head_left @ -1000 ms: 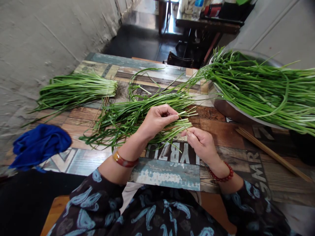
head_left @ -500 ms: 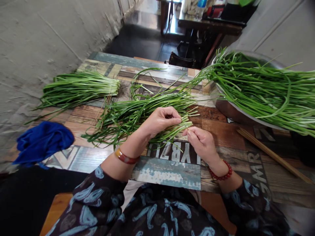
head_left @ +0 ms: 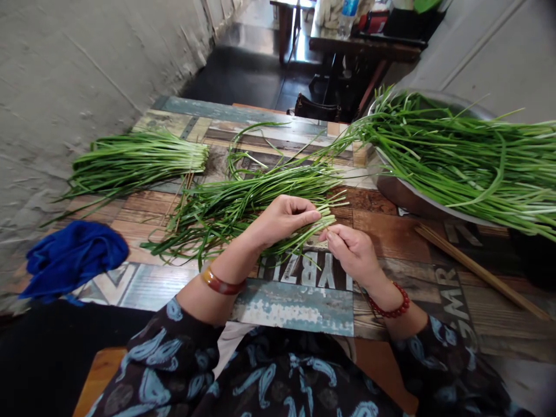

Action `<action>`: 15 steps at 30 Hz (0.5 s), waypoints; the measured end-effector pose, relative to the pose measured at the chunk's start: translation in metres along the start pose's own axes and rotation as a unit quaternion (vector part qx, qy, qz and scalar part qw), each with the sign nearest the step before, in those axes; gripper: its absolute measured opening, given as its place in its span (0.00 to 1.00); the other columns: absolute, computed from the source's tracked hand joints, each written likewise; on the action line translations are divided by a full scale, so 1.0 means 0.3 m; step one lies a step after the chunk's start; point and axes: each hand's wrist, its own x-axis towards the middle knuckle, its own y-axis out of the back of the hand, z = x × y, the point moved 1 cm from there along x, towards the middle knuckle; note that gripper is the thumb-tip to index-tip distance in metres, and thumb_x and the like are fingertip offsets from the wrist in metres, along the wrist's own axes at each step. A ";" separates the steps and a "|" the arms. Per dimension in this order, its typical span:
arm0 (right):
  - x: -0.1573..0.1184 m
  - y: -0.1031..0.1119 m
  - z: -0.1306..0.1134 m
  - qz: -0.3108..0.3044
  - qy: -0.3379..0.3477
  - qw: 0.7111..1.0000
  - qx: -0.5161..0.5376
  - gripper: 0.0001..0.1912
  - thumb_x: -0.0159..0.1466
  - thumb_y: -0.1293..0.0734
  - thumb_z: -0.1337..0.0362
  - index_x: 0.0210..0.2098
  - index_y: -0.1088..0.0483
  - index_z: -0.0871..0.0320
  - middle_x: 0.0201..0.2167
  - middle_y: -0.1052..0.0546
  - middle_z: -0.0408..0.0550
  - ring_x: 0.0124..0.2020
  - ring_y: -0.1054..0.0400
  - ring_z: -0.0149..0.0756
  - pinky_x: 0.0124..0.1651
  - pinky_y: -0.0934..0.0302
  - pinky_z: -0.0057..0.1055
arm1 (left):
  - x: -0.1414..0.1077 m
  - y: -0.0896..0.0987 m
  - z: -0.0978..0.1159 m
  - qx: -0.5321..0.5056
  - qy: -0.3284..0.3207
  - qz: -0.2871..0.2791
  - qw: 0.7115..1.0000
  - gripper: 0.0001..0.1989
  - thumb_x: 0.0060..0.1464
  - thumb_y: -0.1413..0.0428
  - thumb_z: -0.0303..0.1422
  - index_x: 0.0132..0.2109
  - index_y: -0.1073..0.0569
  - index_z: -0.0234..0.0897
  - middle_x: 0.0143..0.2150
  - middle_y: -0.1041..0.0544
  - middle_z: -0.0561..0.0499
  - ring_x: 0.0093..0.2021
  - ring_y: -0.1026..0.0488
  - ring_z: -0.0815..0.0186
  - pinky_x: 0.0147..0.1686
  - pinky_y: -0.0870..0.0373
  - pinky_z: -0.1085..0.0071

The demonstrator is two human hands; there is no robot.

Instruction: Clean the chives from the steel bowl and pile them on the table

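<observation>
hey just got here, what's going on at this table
A person is handling long green stalks at a patterned table. The left hand grips them near their pale ends, and the right hand is pinched beside those ends; what it pinches is too small to tell. A loose pile lies under and beyond the left hand. A neater bundle lies farther left, and more greens fill a metal bowl on the right.
</observation>
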 end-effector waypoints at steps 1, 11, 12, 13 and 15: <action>0.000 -0.002 -0.002 0.002 0.000 1.000 -0.003 0.13 0.70 0.41 0.63 0.34 0.27 0.58 0.17 0.38 0.38 0.19 0.44 0.28 0.24 0.48 0.26 | 0.000 -0.004 -0.002 0.000 0.003 0.000 1.000 0.19 0.54 0.42 0.43 0.25 0.27 0.31 0.22 0.33 0.55 0.24 0.41 0.74 0.26 0.44 0.76; 0.005 0.001 -0.022 -0.031 0.004 0.999 -0.012 0.13 0.67 0.41 0.66 0.30 0.28 0.57 0.17 0.33 0.39 0.22 0.36 0.30 0.27 0.43 0.26 | 0.013 0.051 -0.030 0.099 0.010 0.064 0.993 0.18 0.57 0.44 0.43 0.34 0.21 0.31 0.30 0.21 0.48 0.30 0.29 0.69 0.30 0.35 0.74; 0.004 0.002 -0.026 -0.035 0.007 0.999 -0.011 0.13 0.67 0.41 0.67 0.30 0.28 0.57 0.17 0.33 0.39 0.22 0.36 0.30 0.27 0.43 0.26 | 0.019 0.058 -0.037 0.105 0.006 0.090 0.990 0.17 0.57 0.44 0.42 0.36 0.20 0.31 0.33 0.20 0.46 0.32 0.28 0.68 0.31 0.33 0.74; 0.004 0.002 -0.030 -0.039 0.012 0.999 -0.012 0.13 0.67 0.41 0.67 0.30 0.28 0.57 0.17 0.32 0.39 0.22 0.35 0.30 0.28 0.43 0.26 | 0.024 0.061 -0.044 0.107 0.004 0.106 0.989 0.16 0.57 0.44 0.41 0.37 0.19 0.31 0.35 0.19 0.45 0.32 0.27 0.67 0.32 0.32 0.73; 0.003 0.005 -0.038 -0.040 0.027 0.999 -0.015 0.13 0.66 0.41 0.68 0.29 0.28 0.57 0.17 0.32 0.39 0.21 0.36 0.29 0.28 0.43 0.25 | 0.035 0.059 -0.059 0.093 0.009 0.102 0.990 0.15 0.56 0.43 0.38 0.40 0.19 0.30 0.35 0.19 0.45 0.31 0.27 0.68 0.32 0.31 0.73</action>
